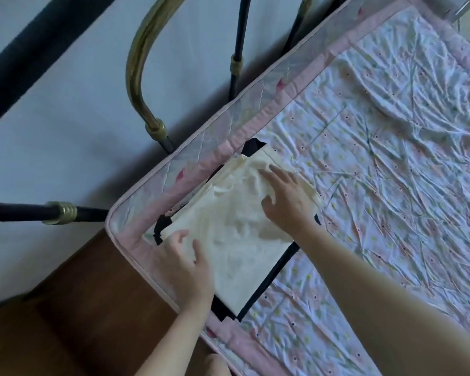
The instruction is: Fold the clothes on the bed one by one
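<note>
A folded cream garment [236, 232] lies flat at the corner of the bed, on top of a dark navy folded garment [280, 270] whose edges stick out around it. My left hand [187, 267] rests with spread fingers on the cream garment's near left edge. Flat on its far right part lies my right hand [288, 199], fingers apart and pressing down. Neither hand grips the cloth.
The bed [377, 158] is covered by a wrinkled floral sheet with a pink quilted border [255, 126]. A brass and dark metal bed frame [139, 66] stands against the pale wall at left. Brown wooden floor [87, 308] shows at the lower left.
</note>
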